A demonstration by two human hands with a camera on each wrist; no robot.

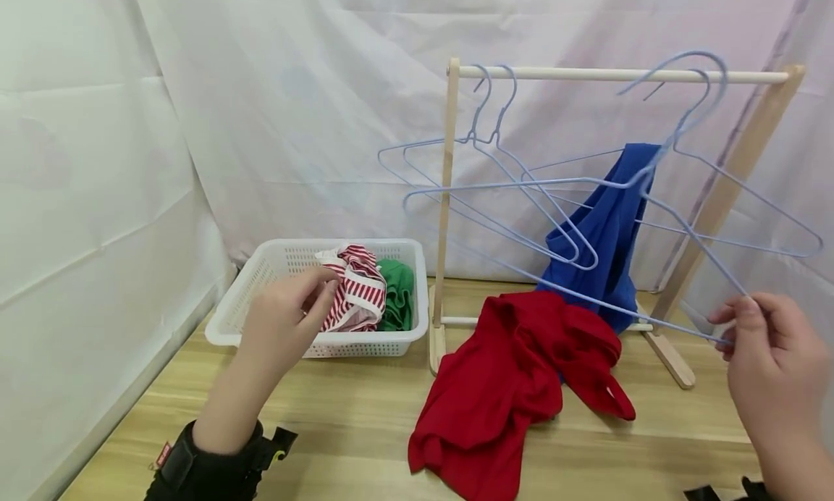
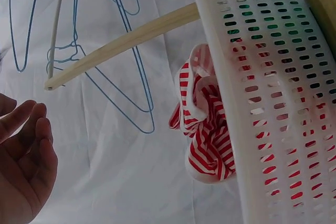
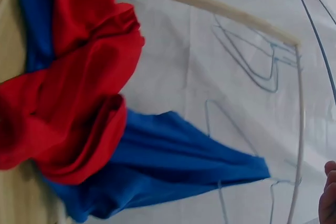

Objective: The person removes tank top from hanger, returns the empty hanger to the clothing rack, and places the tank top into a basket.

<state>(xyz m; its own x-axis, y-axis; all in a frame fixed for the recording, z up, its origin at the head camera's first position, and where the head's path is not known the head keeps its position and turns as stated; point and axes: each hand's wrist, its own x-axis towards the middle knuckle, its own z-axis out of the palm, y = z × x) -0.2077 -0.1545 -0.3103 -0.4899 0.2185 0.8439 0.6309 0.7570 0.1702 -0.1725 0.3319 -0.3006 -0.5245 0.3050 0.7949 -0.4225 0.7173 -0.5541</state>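
Note:
At the right, my right hand [image 1: 778, 363] pinches one end of a light blue wire clothes hanger [image 1: 580, 182], held in front of the rack with its hook upward. My left hand [image 1: 287, 313] is raised by the white basket [image 1: 224, 338], fingers loosely bent and holding nothing; the left wrist view shows the same hand [image 2: 26, 156] beside the rack. A red cloth garment [image 1: 502, 392] lies crumpled on the table below the held hanger. Behind it, a blue cloth [image 1: 606, 247] drapes over a hanger on the rack, its lower part reaching down behind the red garment.
The wooden rack [image 1: 449, 197] carries two bare blue hangers [image 1: 482, 124] near its left post. Inside the basket lie a red-and-white striped cloth [image 1: 358, 291] and a green cloth [image 1: 397, 298]. White curtains [image 1: 313, 124] hang behind and to the left of the wooden table [image 1: 339, 428].

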